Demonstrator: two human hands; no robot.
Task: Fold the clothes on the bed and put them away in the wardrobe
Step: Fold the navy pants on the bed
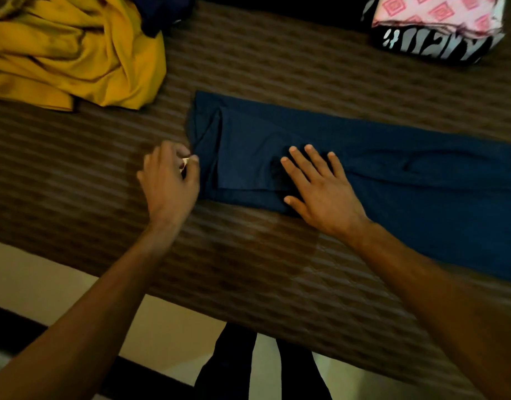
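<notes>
A navy blue garment (392,174) lies as a long folded strip across the brown striped bed (248,269), running from the middle to the right edge. My right hand (320,192) presses flat on it with straight, spread fingers, near its left part. My left hand (170,183) is at the garment's left end, its fingers curled and pinching the cloth's edge. A crumpled yellow garment (75,53) sits at the back left of the bed.
A folded stack with a pink patterned cloth (439,13) over a black-and-white printed one (433,46) lies at the back right. A dark garment (161,10) shows behind the yellow one. The bed's near edge and my legs (234,368) on the floor are below.
</notes>
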